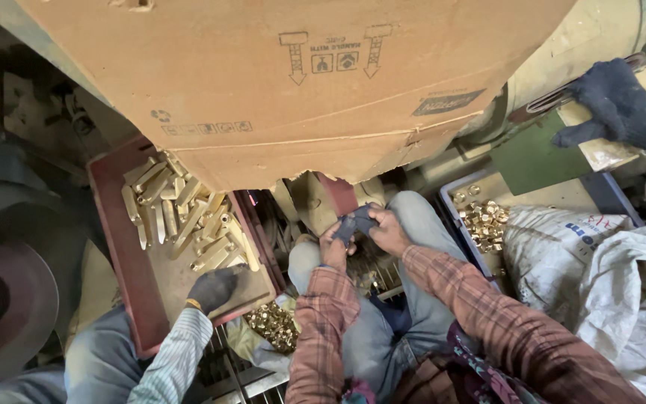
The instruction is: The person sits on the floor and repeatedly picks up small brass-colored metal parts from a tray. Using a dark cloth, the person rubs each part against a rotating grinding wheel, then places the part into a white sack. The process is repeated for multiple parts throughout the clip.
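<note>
My left hand and my right hand meet over my knees, both gripping a small dark glove or piece of cloth. Plaid sleeves cover both my forearms. A big sheet of brown cardboard hangs just above and beyond my hands. To my left, another person's dark-gloved hand in a striped sleeve rests on the edge of a red tray that holds several brass-coloured tubes.
A heap of small brass fittings lies on the floor by my left knee. A blue crate at right holds more brass fittings. White sacks fill the right side. A dark glove lies on a ledge at top right.
</note>
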